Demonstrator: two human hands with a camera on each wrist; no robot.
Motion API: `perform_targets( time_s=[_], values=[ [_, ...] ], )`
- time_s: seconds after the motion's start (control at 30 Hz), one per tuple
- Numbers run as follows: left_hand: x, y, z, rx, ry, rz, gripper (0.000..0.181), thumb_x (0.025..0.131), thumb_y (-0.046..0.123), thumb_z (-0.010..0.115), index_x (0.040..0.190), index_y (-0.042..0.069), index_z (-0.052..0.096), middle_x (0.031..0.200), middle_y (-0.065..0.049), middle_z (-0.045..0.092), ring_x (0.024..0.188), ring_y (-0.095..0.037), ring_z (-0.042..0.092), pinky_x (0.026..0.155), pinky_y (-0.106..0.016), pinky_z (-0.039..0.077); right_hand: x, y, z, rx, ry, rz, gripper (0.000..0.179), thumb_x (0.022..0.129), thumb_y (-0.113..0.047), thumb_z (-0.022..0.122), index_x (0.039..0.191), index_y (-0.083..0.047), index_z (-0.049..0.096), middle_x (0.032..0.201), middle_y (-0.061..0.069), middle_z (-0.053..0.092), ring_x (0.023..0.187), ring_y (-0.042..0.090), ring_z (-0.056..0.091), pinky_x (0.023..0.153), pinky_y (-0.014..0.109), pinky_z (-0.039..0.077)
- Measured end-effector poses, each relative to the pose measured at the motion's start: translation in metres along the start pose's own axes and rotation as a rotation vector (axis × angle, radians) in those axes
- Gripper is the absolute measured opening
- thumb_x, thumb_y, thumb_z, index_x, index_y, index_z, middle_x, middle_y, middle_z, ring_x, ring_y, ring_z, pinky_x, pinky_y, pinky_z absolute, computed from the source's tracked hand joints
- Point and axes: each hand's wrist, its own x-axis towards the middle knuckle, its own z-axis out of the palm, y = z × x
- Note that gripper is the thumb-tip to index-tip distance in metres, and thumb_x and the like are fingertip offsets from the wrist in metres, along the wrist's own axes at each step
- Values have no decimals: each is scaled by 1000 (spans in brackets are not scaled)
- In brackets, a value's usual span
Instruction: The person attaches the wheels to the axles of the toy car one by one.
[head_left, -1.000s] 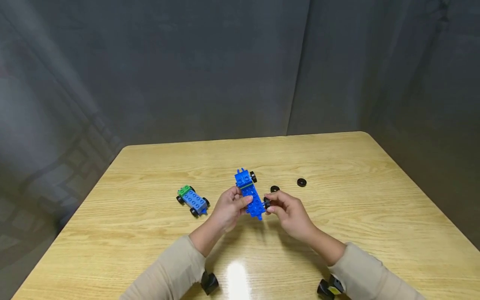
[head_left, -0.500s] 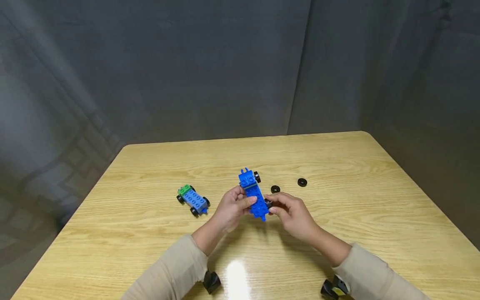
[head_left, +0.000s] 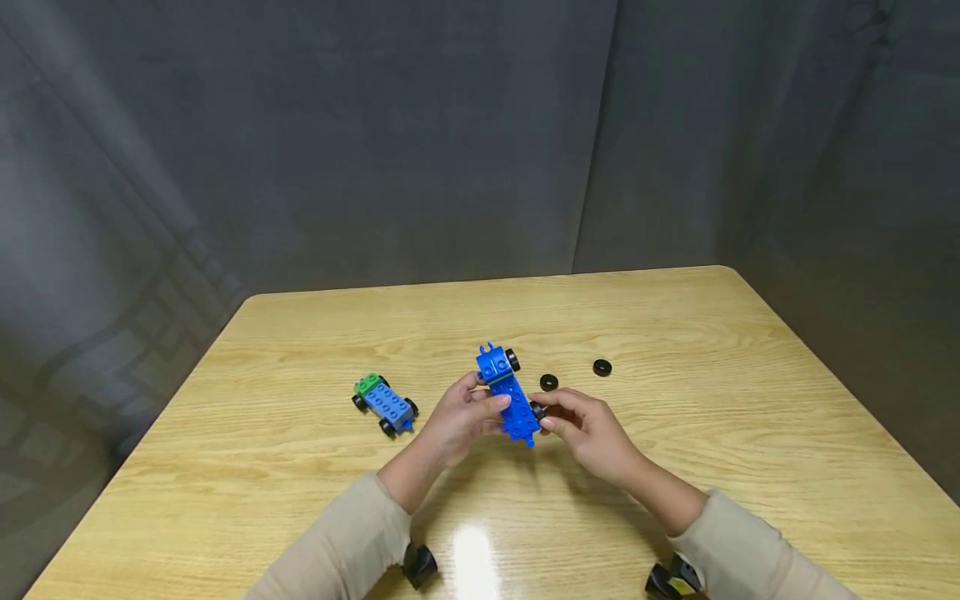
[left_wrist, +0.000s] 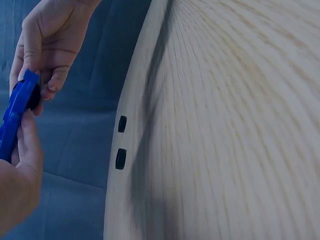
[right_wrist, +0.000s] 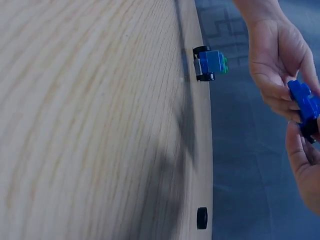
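A blue toy car (head_left: 517,408) made of building blocks is held above the table by my left hand (head_left: 453,425), its thumb across the studded base. A black wheel (head_left: 512,359) is fitted near the car's far end, on the right side. My right hand (head_left: 592,433) pinches another black wheel (head_left: 537,411) between thumb and fingertips, right at the car's near right side. The left wrist view shows the fingers of both hands around the blue car (left_wrist: 17,112), the wheel partly hidden. In the right wrist view, the car (right_wrist: 306,102) lies between the two hands.
Two loose black tyres (head_left: 549,382) lie on the wooden table (head_left: 712,400) beyond my right hand, one farther to the right. A second toy car (head_left: 387,404), light blue and green with black wheels, stands to the left. A dark curtain (head_left: 420,150) hangs behind the table.
The blue car has shifted slightly right in my left hand. The pinched wheel, which stood a little off the car's side with a stub showing, now sits closer against it.
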Motion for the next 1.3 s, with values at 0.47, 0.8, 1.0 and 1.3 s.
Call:
perform_targets(
  time_s=[0.47, 0.8, 1.0, 1.3],
  values=[
    [-3, 1, -8, -38, -113, -36, 29, 93, 30, 30, 93, 11, 52, 80, -3, 63, 76, -19, 60, 78, -40, 44, -1, 6, -5, 18, -19, 12, 27, 83, 2, 51, 110, 3, 56, 99, 12, 56, 87, 21, 54, 71, 29, 47],
    [-5, -2, -10, -107, -84, -47, 17, 89, 14, 42, 79, 13, 56, 76, 2, 59, 77, -14, 55, 89, -46, 32, 4, 12, -12, 176, 9, 147, 29, 84, -3, 51, 111, 10, 49, 104, 21, 52, 84, 15, 55, 74, 41, 45],
    [-7, -2, -11, -149, -104, -47, 3, 86, 9, 47, 88, 11, 48, 79, 1, 59, 75, -12, 57, 89, -45, 34, 9, 10, -17, 183, 17, 174, 28, 84, -6, 52, 108, 9, 50, 100, 18, 52, 83, 14, 54, 74, 31, 46],
    [-7, -1, -14, -127, -139, -54, 25, 82, 4, 50, 104, 4, 39, 91, -7, 54, 79, -19, 58, 90, -50, 32, 19, 9, -22, 162, 1, 171, 30, 84, -7, 54, 107, 11, 49, 101, 20, 53, 87, 13, 53, 76, 25, 45]
  ],
)
